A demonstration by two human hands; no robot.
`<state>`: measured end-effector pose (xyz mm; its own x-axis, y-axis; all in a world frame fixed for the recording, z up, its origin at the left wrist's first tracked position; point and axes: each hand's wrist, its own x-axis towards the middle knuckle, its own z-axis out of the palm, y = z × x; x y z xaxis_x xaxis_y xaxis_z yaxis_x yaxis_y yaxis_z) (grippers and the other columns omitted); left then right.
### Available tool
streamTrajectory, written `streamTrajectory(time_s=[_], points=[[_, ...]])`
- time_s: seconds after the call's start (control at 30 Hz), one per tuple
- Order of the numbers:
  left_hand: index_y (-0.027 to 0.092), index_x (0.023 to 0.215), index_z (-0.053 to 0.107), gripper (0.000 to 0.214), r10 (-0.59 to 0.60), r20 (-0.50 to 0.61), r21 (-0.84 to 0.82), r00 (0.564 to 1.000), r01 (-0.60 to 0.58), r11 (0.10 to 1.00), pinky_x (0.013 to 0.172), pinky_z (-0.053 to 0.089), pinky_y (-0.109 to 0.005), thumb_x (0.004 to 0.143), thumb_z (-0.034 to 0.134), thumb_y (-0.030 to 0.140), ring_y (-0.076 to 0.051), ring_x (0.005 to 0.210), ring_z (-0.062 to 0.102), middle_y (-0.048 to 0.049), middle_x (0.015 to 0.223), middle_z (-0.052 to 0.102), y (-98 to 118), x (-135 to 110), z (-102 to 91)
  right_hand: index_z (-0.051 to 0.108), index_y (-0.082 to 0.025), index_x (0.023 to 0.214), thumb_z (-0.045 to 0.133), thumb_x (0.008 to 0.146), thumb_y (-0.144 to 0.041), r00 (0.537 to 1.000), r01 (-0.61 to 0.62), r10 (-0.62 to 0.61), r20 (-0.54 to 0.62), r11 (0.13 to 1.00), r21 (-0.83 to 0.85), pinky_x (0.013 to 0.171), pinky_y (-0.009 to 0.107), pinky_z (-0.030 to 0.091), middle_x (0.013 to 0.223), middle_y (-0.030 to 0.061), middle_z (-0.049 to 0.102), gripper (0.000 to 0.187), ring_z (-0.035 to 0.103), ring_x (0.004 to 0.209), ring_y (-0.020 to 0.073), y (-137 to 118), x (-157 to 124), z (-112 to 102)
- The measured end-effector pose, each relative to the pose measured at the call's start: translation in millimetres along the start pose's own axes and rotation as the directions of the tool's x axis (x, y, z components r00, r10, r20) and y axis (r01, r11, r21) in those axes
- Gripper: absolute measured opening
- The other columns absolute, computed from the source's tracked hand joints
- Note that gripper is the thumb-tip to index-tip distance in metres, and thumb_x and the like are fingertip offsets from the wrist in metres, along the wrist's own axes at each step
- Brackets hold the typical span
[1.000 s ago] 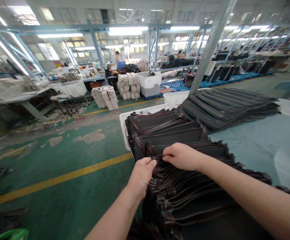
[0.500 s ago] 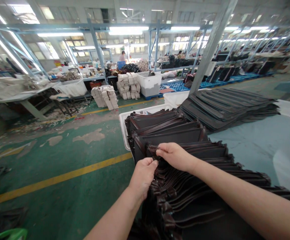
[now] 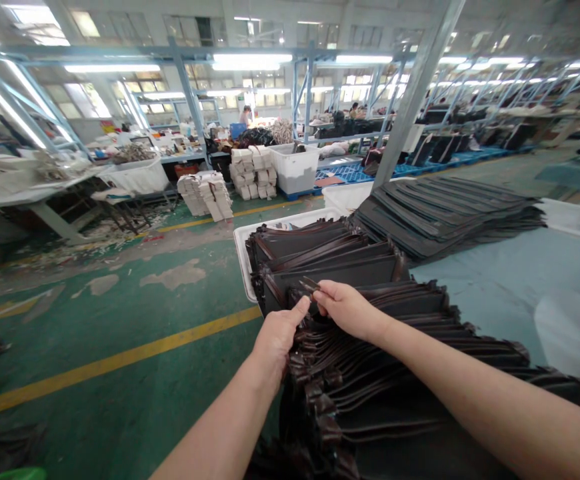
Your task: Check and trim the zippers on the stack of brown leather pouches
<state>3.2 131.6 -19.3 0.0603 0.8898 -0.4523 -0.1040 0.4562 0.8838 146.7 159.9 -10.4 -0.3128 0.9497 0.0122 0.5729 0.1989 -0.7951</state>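
In my right hand (image 3: 344, 308) is a pair of small thread snips (image 3: 310, 285), its two thin blades pointing left, slightly apart. My left hand (image 3: 277, 333) is closed at the left edge of the black panels, thumb stretched toward the snips; its other fingers are mostly hidden. It appears to pinch the corner of one panel. Dark panels with shiny brown-black edging (image 3: 330, 373) lie overlapped in a long row under both hands and toward me. More of these edged panels (image 3: 305, 243) lean in the row just beyond.
A white plastic tub rim (image 3: 243, 250) shows at the row's far left. Flat dark sheets (image 3: 450, 210) are fanned out behind, on a pale blue surface (image 3: 500, 280). A metal post (image 3: 415, 100) rises there. Bundled white pieces (image 3: 210, 195) stand on the green floor (image 3: 120, 333).
My right hand has turned so the snips' blades now show above the panels. My left thumb has straightened, and the left hand has shifted slightly left. The view has moved a little.
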Motion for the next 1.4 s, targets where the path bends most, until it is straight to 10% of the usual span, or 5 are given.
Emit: streamTrajectory(time_s=[0.23, 0.43, 0.67, 1.1, 1.4], points=[[0.013, 0.055, 0.055, 0.028, -0.002, 0.018, -0.011, 1.0, 0.002, 1.0, 0.042, 0.027, -0.022, 0.051, 0.069, 0.037, -0.009, 0.038, 0.041, 0.0019, 0.043, 0.05, -9, -6, 2.9, 0.051, -0.018, 0.063, 0.045, 0.077, -0.041, 0.995, -0.043, 0.014, -0.104, 0.956, -0.289, 0.05, 0.022, 0.032, 0.055, -0.0022, 0.048, 0.028, 0.043, 0.053, 0.0104, 4, 20, -14], [0.014, 0.062, 0.058, 0.03, 0.119, 0.0, 0.126, 0.993, -0.118, 0.985, 0.043, 0.028, -0.022, 0.064, 0.058, 0.043, -0.011, 0.043, 0.043, 0.0013, 0.047, 0.051, -13, -11, 2.2, 0.063, -0.015, 0.075, 0.039, 0.084, -0.032, 0.998, 0.059, -0.029, 0.059, 0.777, -0.627, 0.066, 0.027, 0.037, 0.079, 0.01, 0.06, 0.031, 0.054, 0.075, 0.0181, 21, 38, -12], [0.014, 0.063, 0.061, 0.028, 0.267, -0.221, 0.273, 0.938, -0.203, 0.94, 0.056, 0.036, -0.024, 0.069, 0.053, 0.04, -0.017, 0.062, 0.052, -0.0036, 0.061, 0.06, -1, 9, -14.6, 0.063, -0.016, 0.088, 0.039, 0.084, -0.02, 0.98, 0.189, -0.112, 0.165, 0.783, -0.592, 0.079, 0.024, 0.035, 0.09, 0.0089, 0.06, 0.025, 0.052, 0.089, 0.0176, 22, 32, -11], [0.018, 0.072, 0.064, 0.011, 0.202, -0.161, 0.248, 0.966, -0.159, 0.956, 0.058, 0.038, -0.023, 0.065, 0.057, 0.023, -0.016, 0.061, 0.055, -0.0029, 0.063, 0.063, -5, 16, -18.4, 0.062, -0.018, 0.075, 0.041, 0.083, -0.029, 0.965, 0.206, -0.09, 0.247, 0.841, -0.499, 0.068, 0.024, 0.038, 0.076, 0.0044, 0.061, 0.024, 0.055, 0.073, 0.0154, 20, 24, -15], [0.019, 0.071, 0.061, 0.014, 0.292, 0.003, 0.407, 0.956, -0.268, 0.873, 0.057, 0.036, -0.022, 0.071, 0.047, 0.023, -0.014, 0.058, 0.05, 0.0, 0.059, 0.057, 0, 4, -16.4, 0.06, -0.015, 0.107, 0.047, 0.078, -0.03, 0.946, 0.035, -0.04, 0.322, 0.999, 0.021, 0.09, 0.028, 0.035, 0.11, 0.0053, 0.06, 0.035, 0.053, 0.099, 0.0168, 24, 15, -20]])
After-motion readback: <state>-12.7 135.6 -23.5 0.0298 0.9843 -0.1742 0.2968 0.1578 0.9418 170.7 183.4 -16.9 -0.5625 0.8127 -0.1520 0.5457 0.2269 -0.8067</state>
